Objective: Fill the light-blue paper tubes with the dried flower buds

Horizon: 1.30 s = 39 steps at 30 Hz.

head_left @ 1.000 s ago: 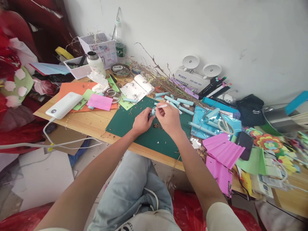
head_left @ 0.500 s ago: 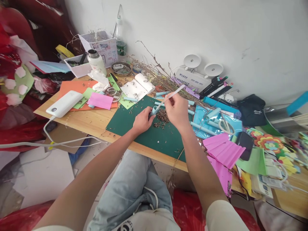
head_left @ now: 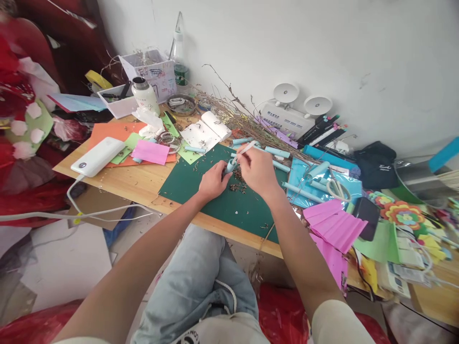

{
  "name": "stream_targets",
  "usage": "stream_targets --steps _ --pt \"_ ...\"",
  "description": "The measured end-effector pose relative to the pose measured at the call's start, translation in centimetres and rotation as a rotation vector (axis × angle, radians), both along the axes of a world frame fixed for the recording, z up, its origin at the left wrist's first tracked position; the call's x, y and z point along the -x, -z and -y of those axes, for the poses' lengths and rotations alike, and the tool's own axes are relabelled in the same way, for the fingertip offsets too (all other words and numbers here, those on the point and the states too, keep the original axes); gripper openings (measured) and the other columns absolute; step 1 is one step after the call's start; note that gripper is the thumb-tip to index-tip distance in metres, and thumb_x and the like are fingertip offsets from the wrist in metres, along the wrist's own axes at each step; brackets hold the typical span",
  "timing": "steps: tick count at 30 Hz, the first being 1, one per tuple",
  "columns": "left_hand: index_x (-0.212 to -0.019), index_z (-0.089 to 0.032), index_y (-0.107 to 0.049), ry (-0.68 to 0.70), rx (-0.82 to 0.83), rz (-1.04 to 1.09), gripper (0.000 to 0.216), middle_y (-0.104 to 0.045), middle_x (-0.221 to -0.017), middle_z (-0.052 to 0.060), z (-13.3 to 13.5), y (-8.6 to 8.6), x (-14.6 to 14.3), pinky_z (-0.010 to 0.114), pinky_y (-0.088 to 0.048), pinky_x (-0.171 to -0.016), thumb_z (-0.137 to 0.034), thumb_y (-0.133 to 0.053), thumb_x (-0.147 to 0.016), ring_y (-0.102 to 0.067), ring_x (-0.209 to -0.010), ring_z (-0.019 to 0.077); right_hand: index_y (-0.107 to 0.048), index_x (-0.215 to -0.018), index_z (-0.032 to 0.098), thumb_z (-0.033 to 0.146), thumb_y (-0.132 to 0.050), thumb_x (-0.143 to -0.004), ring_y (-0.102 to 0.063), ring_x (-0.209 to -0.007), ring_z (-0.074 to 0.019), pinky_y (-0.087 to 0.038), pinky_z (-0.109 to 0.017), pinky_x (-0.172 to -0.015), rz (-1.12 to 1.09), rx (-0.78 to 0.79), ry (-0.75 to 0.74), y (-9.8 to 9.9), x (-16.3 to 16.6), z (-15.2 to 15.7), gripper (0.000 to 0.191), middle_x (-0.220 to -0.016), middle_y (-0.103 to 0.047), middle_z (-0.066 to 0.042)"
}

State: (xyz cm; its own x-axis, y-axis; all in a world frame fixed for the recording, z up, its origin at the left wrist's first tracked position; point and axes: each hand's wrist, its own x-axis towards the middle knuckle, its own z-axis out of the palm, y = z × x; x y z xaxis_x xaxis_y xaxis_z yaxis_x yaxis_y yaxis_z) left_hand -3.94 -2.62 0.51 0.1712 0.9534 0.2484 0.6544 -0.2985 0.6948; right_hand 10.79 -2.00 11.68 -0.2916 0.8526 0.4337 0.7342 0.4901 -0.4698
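Note:
My left hand is closed around a short light-blue paper tube, its open end facing up and tilted toward my right hand. My right hand pinches a thin whitish stick. The stick's lower end meets the mouth of the tube; how deep it goes is hidden. Below the hands, a small heap of brown dried plant bits lies on a dark green cutting mat. Several more blue tubes rest behind and to the right of my right hand.
Dry twigs and a white router line the wall. A white bottle, a power bank and coloured paper stand left. Scissors, blue packaging and pink crepe paper crowd the right.
My right hand has moved down and left toward the tube, and less of the stick now shows above it. My left hand stays about where it was, holding the tube.

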Motion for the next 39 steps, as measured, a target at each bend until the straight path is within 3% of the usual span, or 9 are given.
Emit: stream_targets --steps 11,14,19,23,32,39 --pt "-0.103 -0.025 -0.049 0.006 -0.002 0.017 0.016 -0.064 -0.099 0.005 -0.1 0.2 0.0 0.032 -0.048 -0.074 -0.038 -0.049 -0.093 -0.062 -0.085 0.0209 -0.059 -0.091 0.022 0.033 -0.048 -0.094 -0.060 -0.059 -0.0162 -0.044 -0.030 -0.061 -0.287 0.056 0.064 1.4 -0.3 -0.9 0.016 -0.070 -0.065 -0.001" --pt "-0.102 -0.025 -0.049 0.005 -0.008 0.023 0.016 -0.064 -0.097 0.004 -0.2 0.3 0.0 0.032 -0.048 -0.074 -0.038 -0.049 -0.093 -0.061 -0.084 0.0206 -0.058 -0.086 0.022 0.030 -0.049 -0.093 -0.057 -0.057 -0.0162 -0.043 -0.030 -0.061 -0.204 0.114 0.016 1.3 -0.4 -1.2 0.014 -0.064 -0.062 0.001" --pt "-0.103 -0.025 -0.048 0.006 0.001 0.029 0.016 -0.064 -0.098 0.004 -0.2 0.3 0.0 0.032 -0.049 -0.075 -0.038 -0.049 -0.093 -0.062 -0.085 0.0205 -0.058 -0.092 0.021 0.026 -0.047 -0.093 -0.058 -0.062 -0.0168 -0.042 -0.030 -0.065 -0.186 0.041 0.062 0.8 -0.1 -0.9 0.012 -0.072 -0.064 -0.002" --pt "-0.103 -0.025 -0.048 0.012 -0.009 0.015 0.015 -0.064 -0.099 0.005 0.0 0.0 0.0 0.032 -0.049 -0.074 -0.037 -0.049 -0.093 -0.062 -0.088 0.0213 -0.058 -0.086 0.021 0.020 -0.048 -0.089 -0.056 -0.062 -0.0176 -0.041 -0.031 -0.065 -0.096 0.082 0.025 1.1 0.3 -0.5 0.010 -0.071 -0.064 -0.002" --pt "-0.103 -0.024 -0.049 0.010 -0.009 0.002 0.015 -0.065 -0.100 0.005 0.0 -0.1 0.0 0.033 -0.048 -0.074 -0.036 -0.048 -0.094 -0.063 -0.087 0.0214 -0.063 -0.085 0.021 0.023 -0.056 -0.088 -0.060 -0.068 -0.0200 -0.044 -0.032 -0.067 -0.023 0.019 -0.018 1.5 0.5 -0.9 0.008 -0.075 -0.067 -0.003" --pt "-0.104 -0.025 -0.048 0.005 -0.010 0.010 0.017 -0.064 -0.099 0.004 -0.1 0.2 0.0 0.032 -0.048 -0.073 -0.039 -0.048 -0.094 -0.062 -0.085 0.0210 -0.067 -0.088 0.019 0.032 -0.054 -0.092 -0.062 -0.068 -0.0208 -0.048 -0.035 -0.070 -0.150 -0.046 0.093 2.0 -0.6 -0.4 0.019 -0.080 -0.070 -0.006"
